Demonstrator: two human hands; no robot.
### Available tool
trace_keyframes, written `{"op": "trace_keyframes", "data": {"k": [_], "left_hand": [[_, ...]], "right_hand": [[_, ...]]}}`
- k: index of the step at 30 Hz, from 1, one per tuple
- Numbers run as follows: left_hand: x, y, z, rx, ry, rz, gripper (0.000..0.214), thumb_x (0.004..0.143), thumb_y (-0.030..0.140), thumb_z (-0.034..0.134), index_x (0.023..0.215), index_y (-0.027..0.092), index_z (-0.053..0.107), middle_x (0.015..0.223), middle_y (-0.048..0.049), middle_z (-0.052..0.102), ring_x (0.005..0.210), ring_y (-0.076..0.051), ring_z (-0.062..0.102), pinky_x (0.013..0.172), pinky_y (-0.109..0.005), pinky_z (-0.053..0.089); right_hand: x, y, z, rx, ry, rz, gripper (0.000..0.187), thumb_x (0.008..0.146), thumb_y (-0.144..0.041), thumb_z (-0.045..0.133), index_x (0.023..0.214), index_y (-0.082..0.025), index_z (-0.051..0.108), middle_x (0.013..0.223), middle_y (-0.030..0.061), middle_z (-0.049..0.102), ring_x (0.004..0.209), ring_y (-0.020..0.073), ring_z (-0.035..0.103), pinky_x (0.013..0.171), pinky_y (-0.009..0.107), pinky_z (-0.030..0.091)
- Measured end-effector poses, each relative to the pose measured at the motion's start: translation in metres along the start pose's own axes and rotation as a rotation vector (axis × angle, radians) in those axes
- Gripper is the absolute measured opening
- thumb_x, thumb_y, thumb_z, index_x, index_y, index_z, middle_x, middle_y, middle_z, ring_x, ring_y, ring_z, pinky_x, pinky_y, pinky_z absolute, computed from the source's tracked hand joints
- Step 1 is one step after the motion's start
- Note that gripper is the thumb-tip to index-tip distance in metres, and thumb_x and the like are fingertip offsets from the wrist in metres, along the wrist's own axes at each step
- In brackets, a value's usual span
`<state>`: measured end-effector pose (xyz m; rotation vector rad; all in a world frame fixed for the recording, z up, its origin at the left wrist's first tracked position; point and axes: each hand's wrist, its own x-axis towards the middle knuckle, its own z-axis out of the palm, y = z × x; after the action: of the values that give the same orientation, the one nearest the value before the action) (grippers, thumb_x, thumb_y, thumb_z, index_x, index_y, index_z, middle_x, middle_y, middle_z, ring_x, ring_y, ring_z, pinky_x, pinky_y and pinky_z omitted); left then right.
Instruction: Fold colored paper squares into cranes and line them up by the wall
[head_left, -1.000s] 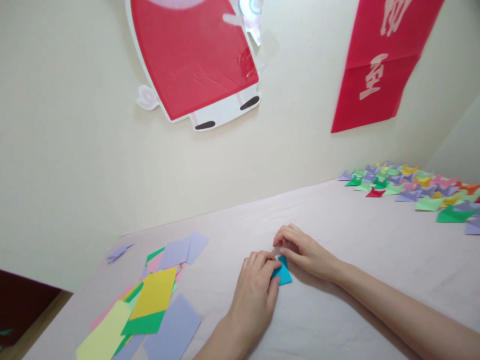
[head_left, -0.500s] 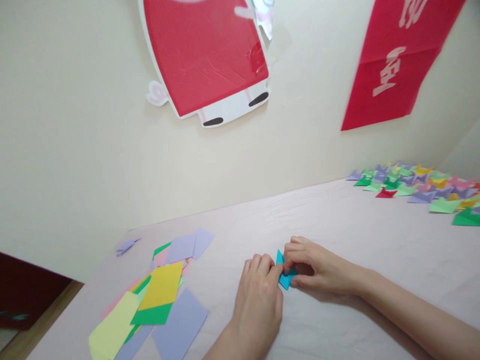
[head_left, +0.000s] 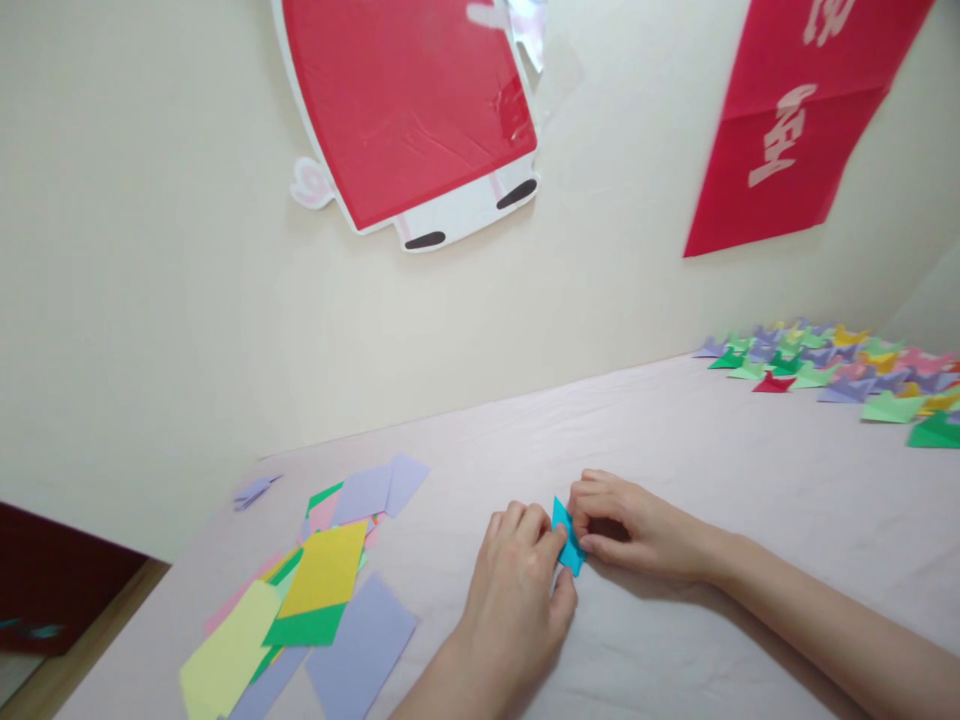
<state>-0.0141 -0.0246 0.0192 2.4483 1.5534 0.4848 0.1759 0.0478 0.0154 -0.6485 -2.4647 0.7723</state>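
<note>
Between my two hands a small piece of blue folded paper (head_left: 568, 548) rests on the pale cloth surface (head_left: 660, 640). My left hand (head_left: 514, 575) presses its left side, the index fingertip on the paper and the thumb at its lower edge. From the right, my right hand (head_left: 634, 530) pinches the paper's right edge between thumb and fingers. The fingers cover part of the paper, so its full folded shape is hidden.
Loose coloured paper sheets, with a yellow sheet (head_left: 324, 570) on top, lie to the left. A folded purple piece (head_left: 255, 492) sits behind them. Several folded paper figures, including a red one (head_left: 773, 383), stand at the back right near the wall (head_left: 450, 330).
My left thumb has moved away from the index finger to the paper's lower edge. My right thumb and fingers have closed together at the right edge. The blue paper has turned slightly.
</note>
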Motion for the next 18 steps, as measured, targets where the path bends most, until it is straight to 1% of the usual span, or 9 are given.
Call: {"op": "trace_keyframes", "data": {"k": [2, 4, 6, 8, 10, 13, 18], "left_hand": [[0.0005, -0.0008, 0.0002, 0.006, -0.007, 0.008, 0.018, 0.086, 0.011, 0.053, 0.098, 0.023, 0.060, 0.102, -0.0028, 0.059, 0.097, -0.023, 0.049, 0.085, -0.038, 0.042], [0.0010, -0.0014, -0.0008, 0.003, -0.014, 0.015, 0.020, 0.088, 0.011, 0.052, 0.101, 0.024, 0.061, 0.102, -0.0024, 0.059, 0.097, -0.022, 0.049, 0.085, -0.038, 0.042], [0.0015, -0.0019, -0.0029, -0.011, -0.025, 0.016, 0.023, 0.087, 0.011, 0.054, 0.103, 0.025, 0.061, 0.102, -0.0019, 0.059, 0.097, -0.022, 0.049, 0.085, -0.037, 0.042], [0.0021, -0.0023, -0.0053, -0.022, -0.039, 0.013, 0.024, 0.085, 0.010, 0.056, 0.103, 0.025, 0.061, 0.102, -0.0017, 0.059, 0.097, -0.022, 0.050, 0.084, -0.037, 0.042], [0.0027, -0.0029, -0.0069, -0.025, -0.057, 0.015, 0.022, 0.083, 0.012, 0.059, 0.100, 0.025, 0.062, 0.101, -0.0017, 0.059, 0.097, -0.022, 0.050, 0.085, -0.036, 0.042], [0.0037, -0.0036, -0.0074, -0.023, -0.078, 0.013, 0.018, 0.083, 0.016, 0.061, 0.099, 0.025, 0.062, 0.101, -0.0018, 0.059, 0.098, -0.023, 0.050, 0.085, -0.037, 0.042], [0.0056, -0.0052, -0.0058, -0.018, -0.092, 0.019, 0.015, 0.087, 0.019, 0.060, 0.101, 0.024, 0.064, 0.101, -0.0026, 0.060, 0.098, -0.023, 0.051, 0.085, -0.038, 0.042]], "right_hand": [[-0.0003, -0.0011, -0.0011, 0.004, -0.013, 0.004, 0.015, 0.088, -0.016, 0.054, 0.076, -0.020, 0.061, 0.080, 0.0014, 0.060, 0.081, 0.0173, 0.054, 0.082, 0.032, 0.043], [-0.0009, -0.0021, -0.0024, 0.006, -0.028, 0.010, 0.010, 0.085, -0.014, 0.058, 0.079, -0.021, 0.063, 0.085, 0.0016, 0.062, 0.085, 0.0174, 0.054, 0.085, 0.033, 0.043], [-0.0015, -0.0028, -0.0034, 0.006, -0.037, 0.014, 0.008, 0.083, -0.013, 0.062, 0.085, -0.021, 0.065, 0.090, 0.0019, 0.062, 0.090, 0.0177, 0.055, 0.087, 0.033, 0.043], [-0.0018, -0.0029, -0.0038, 0.003, -0.042, 0.012, 0.009, 0.082, -0.014, 0.064, 0.086, -0.022, 0.066, 0.093, 0.0023, 0.063, 0.093, 0.0178, 0.055, 0.089, 0.033, 0.043], [-0.0014, -0.0025, -0.0036, 0.004, -0.043, 0.006, 0.009, 0.084, -0.014, 0.063, 0.081, -0.022, 0.067, 0.092, 0.0022, 0.063, 0.092, 0.0176, 0.056, 0.089, 0.033, 0.043], [-0.0001, -0.0006, -0.0026, 0.034, -0.041, -0.011, 0.014, 0.087, -0.016, 0.058, 0.076, -0.021, 0.065, 0.084, 0.0018, 0.062, 0.086, 0.0172, 0.056, 0.088, 0.034, 0.042], [0.0002, 0.0047, -0.0004, 0.110, -0.027, -0.046, 0.012, 0.089, -0.021, 0.054, 0.079, -0.020, 0.060, 0.081, 0.0027, 0.061, 0.082, 0.0179, 0.055, 0.084, 0.035, 0.041]]}}
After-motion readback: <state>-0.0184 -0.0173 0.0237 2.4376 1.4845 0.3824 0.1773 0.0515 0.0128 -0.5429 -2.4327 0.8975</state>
